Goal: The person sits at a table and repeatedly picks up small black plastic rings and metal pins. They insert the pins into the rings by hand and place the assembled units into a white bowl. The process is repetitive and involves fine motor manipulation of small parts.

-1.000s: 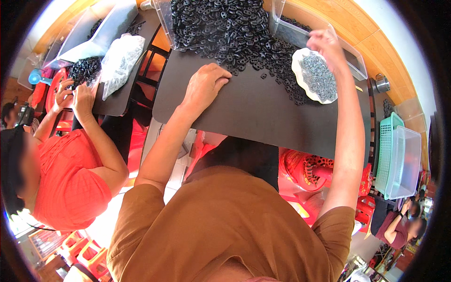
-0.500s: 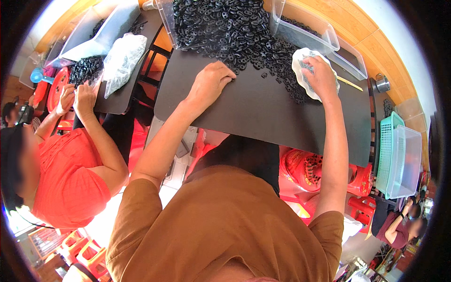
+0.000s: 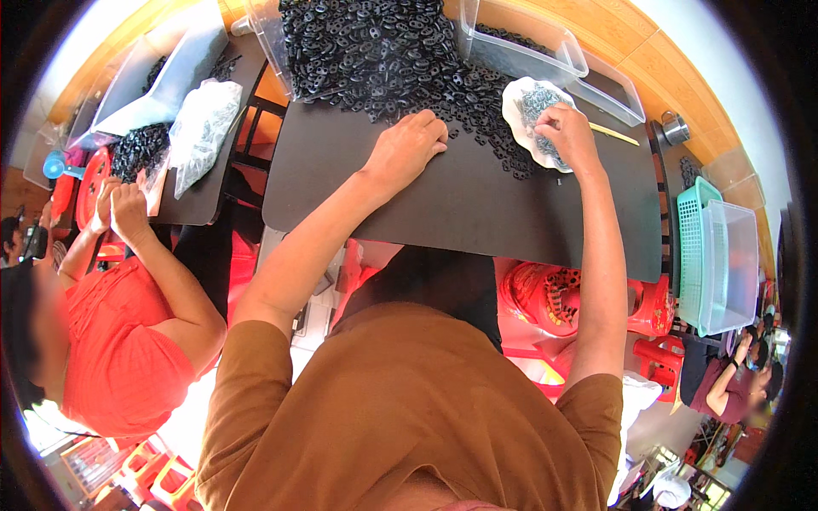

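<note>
A heap of small black two-holed plastic parts [image 3: 375,60] covers the far side of the dark brown table [image 3: 477,213]. My left hand [image 3: 411,146] rests at the near edge of the heap, fingers curled and pressed together; what they hold, if anything, is hidden. Right of the heap stands a white scalloped bowl [image 3: 515,115] filled with small silvery metal pieces [image 3: 538,100]. Over the bowl's right side is my right hand [image 3: 569,136], thumb and fingers pinched; anything between them is too small to make out. A tiny metal piece [image 3: 559,180] lies on the table just below the bowl.
Clear plastic bins [image 3: 528,47] stand behind the bowl, with a yellow stick [image 3: 615,134] beside it. A metal cup [image 3: 675,128] and a green basket [image 3: 692,255] are at the right. On the left, a person in red [image 3: 128,341] works at another table near a plastic bag [image 3: 204,128].
My right hand has drawn back from inside the bowl to its right side, its fingers now pinched. My left hand stays curled by the heap. The whole view has shifted slightly.
</note>
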Demonstrator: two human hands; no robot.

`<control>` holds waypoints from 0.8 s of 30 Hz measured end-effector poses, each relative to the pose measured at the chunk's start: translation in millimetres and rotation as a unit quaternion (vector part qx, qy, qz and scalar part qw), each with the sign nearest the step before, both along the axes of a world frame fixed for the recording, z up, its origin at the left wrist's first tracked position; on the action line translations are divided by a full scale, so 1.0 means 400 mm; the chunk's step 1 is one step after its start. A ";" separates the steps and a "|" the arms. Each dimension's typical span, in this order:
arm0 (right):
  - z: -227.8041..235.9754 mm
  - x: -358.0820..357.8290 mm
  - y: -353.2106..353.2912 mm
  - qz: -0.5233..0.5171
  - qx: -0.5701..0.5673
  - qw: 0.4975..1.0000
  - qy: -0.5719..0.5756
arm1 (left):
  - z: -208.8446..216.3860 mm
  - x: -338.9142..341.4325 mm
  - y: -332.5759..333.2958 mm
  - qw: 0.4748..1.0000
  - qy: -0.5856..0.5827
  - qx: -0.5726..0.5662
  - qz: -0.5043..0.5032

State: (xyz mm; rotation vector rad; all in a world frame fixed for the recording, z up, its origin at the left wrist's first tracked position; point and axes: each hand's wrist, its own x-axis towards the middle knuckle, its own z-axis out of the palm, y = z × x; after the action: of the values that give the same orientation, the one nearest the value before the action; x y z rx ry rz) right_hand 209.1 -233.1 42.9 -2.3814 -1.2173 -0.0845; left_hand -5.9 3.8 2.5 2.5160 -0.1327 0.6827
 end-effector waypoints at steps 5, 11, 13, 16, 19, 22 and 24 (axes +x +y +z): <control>-0.021 0.008 -0.025 -0.033 0.127 0.986 0.103 | -0.001 -0.002 0.000 0.999 -0.007 -0.028 -0.028; -0.012 0.011 -0.017 -0.046 0.069 0.993 0.079 | -0.003 -0.004 0.005 0.998 -0.032 -0.045 -0.037; -0.009 0.016 -0.017 -0.055 0.068 0.994 0.061 | 0.004 -0.008 0.005 0.996 -0.035 -0.068 -0.040; 0.003 -0.003 -0.022 -0.003 0.082 0.997 0.007 | 0.009 -0.008 0.001 0.994 -0.027 -0.102 -0.037; 0.044 -0.070 -0.032 -0.043 0.125 0.990 -0.036 | 0.007 -0.011 0.002 0.993 -0.022 -0.111 -0.031; 0.060 -0.134 -0.092 -0.131 0.155 0.978 -0.045 | 0.003 -0.013 0.002 0.993 -0.016 -0.113 -0.031; 0.022 -0.188 -0.145 -0.158 0.119 0.978 -0.071 | 0.002 -0.009 0.001 0.994 -0.019 -0.105 -0.035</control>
State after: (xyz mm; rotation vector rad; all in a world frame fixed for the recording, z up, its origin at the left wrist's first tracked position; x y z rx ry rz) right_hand 134.1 -291.0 51.9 -2.3631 -0.8226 -0.4826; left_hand -9.5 4.0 3.2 2.2867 -0.1537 0.6797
